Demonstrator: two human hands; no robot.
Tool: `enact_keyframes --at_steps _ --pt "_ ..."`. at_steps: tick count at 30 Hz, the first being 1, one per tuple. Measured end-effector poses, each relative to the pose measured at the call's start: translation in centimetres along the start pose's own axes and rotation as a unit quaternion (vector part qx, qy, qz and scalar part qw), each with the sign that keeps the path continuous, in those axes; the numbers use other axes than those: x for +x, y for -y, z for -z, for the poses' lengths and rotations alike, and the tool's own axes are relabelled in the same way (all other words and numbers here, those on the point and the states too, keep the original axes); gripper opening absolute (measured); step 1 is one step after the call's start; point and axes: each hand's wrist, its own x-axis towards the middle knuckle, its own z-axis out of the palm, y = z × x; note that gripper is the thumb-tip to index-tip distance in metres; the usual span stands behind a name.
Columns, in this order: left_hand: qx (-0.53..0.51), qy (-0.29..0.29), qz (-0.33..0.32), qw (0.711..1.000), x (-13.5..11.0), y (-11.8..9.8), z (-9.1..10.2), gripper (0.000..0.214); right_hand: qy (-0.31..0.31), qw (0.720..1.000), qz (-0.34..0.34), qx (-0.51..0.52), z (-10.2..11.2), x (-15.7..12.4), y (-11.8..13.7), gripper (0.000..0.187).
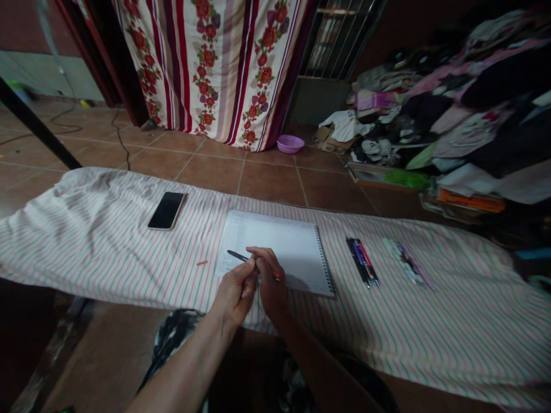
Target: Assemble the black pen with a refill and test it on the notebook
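Observation:
My left hand (237,287) and my right hand (272,281) meet over the lower edge of a spiral notebook (297,246). Between them they grip a dark, slim pen (237,255), whose one end sticks out to the left. A bit of orange-red shows by my right fingers; I cannot tell if it belongs to the same pen. Both hands are closed, and the fingers hide the pen's middle. The notebook lies open at a pale page with writing along its left side and the spiral on the right. A small orange piece (202,263) rests on the cloth to the left.
A striped cloth (107,246) covers the long surface. On it lie a phone (167,211) at left, several pens (362,262) right of the notebook, and more pens (408,263) beyond. Behind are a floral curtain (206,69), a purple basin (290,144) and heaped clothes (456,109).

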Motion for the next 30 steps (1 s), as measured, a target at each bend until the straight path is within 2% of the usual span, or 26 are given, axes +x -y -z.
enact_keyframes --at_steps 3,7,12,24,30 --pt "-0.006 -0.004 0.009 1.0 0.0 0.3 0.0 0.032 0.001 1.0 -0.012 0.008 0.1 0.0 -0.4 0.026" --pt "-0.014 -0.013 0.025 0.999 0.0 0.5 -0.1 0.03 0.015 0.997 -0.068 0.024 0.3 -0.1 -0.5 0.027" --pt "-0.026 -0.026 0.031 0.999 -0.1 0.6 -0.3 0.028 0.031 0.987 -0.121 0.105 0.3 -0.2 0.2 0.027" --pt "-0.006 -0.002 0.025 1.0 -0.6 0.5 -0.6 0.037 0.076 0.959 -0.209 0.174 1.0 0.0 0.9 0.03" --pt "0.019 0.01 0.011 1.0 -0.4 0.9 -0.3 0.036 0.087 0.97 -0.182 0.133 1.0 0.0 0.8 0.026"
